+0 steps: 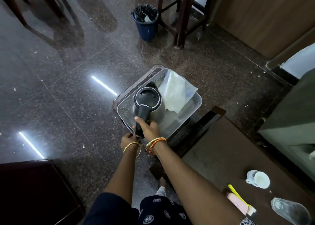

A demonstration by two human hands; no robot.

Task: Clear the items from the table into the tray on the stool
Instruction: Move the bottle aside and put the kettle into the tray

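Note:
A steel kettle (160, 109) with a black lid and handle stands in the clear plastic tray (196, 105) on a dark stool (134, 86). My right hand (150, 127) is shut on the kettle's black handle. Lower left of it, my left hand (127, 140) grips the tray's near edge. A white plastic bag (175, 91) lies in the tray's far right part. On the dark table (216, 149) at the right remain a white cup (259, 179), a clear glass (289, 211) and a yellow-handled tool on a pink item (237, 201).
A blue bin (145, 23) lined with a black bag stands on the dark granite floor beyond the stool. A brown chair (180, 16) is beside it. Dark furniture (34, 190) fills the lower left corner, and a wooden panel (265, 16) the upper right.

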